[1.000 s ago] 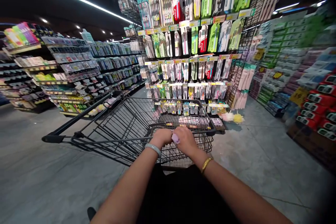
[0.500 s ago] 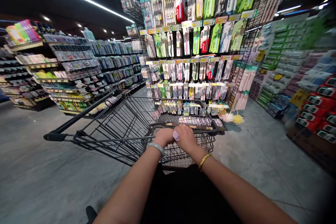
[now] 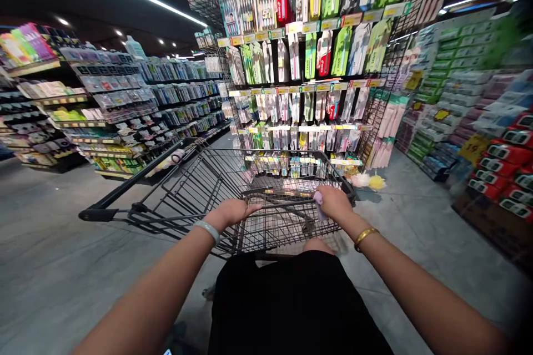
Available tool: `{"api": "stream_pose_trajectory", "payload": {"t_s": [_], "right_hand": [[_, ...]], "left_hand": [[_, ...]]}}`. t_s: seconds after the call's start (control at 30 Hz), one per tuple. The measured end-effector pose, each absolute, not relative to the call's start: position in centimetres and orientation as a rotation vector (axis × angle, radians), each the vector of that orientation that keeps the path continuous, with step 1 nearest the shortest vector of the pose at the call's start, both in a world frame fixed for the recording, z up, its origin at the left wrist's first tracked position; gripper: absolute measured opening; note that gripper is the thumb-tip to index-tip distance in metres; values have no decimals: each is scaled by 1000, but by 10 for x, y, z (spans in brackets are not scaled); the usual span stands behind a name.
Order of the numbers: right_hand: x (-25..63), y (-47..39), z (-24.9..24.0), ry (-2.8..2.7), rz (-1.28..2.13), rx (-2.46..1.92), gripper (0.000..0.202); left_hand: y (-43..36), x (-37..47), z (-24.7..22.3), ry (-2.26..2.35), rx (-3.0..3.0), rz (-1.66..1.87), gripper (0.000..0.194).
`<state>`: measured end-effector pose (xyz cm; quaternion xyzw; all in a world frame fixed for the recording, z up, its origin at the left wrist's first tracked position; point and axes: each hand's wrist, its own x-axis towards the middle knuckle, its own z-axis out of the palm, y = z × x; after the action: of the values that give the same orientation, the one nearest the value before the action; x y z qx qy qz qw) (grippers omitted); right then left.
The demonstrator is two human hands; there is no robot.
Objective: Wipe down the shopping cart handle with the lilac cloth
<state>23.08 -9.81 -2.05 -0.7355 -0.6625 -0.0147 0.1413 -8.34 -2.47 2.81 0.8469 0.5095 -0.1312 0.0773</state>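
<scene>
Shop aisle; left hand (image 3: 230, 212) flat on cart (image 3: 175, 188); right hand (image 3: 336, 205) gripping rim.

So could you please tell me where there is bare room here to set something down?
The basket of the shopping cart looks bare from its front end back to the handle, where the left hand and right hand rest. Open floor lies left of the cart. The toothbrush rack ahead is packed full.
</scene>
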Motion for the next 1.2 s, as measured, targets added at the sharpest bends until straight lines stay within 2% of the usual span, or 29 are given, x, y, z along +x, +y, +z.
{"api": "stream_pose_trajectory", "payload": {"t_s": [0.1,0.2,0.27,0.33,0.43,0.53,0.6,0.7,0.83,1.03,1.2], "right_hand": [[187,-90,-14,-1967,-4,-2061,16],[152,-92,-15,-2058,-24,-1871,27],[158,-98,-18,-2117,-15,-1706,34],[188,-103,-22,-2131,26,-1617,33],[238,-108,-27,-1944,10,-1839,28],[237,-106,-27,-1766,-38,-2062,27],[207,-103,-27,-1805,-34,-2028,27],[165,-102,-29,-1924,-77,-1795,36],[181,-107,-34,-2014,-73,-1656,37],[244,-112,-28,-1953,-38,-1809,26],[188,-101,-23,-1901,-24,-1891,19]], "left_hand": [[-29,-81,24,1581,2467,-420,90],[-31,-70,21,1601,2473,-410,92],[-31,-67,20,1584,2478,-409,93],[-31,-66,19,1566,2486,-400,94],[-30,-62,17,1562,2518,-407,96],[-31,-51,16,1568,2567,-414,96],[-34,-43,16,1572,2579,-407,96],[-41,-32,20,1577,2581,-402,95],[-46,-39,29,1484,2658,-348,91],[-41,-99,34,1497,2681,-401,88],[-40,-116,27,1593,2621,-416,90]]}}
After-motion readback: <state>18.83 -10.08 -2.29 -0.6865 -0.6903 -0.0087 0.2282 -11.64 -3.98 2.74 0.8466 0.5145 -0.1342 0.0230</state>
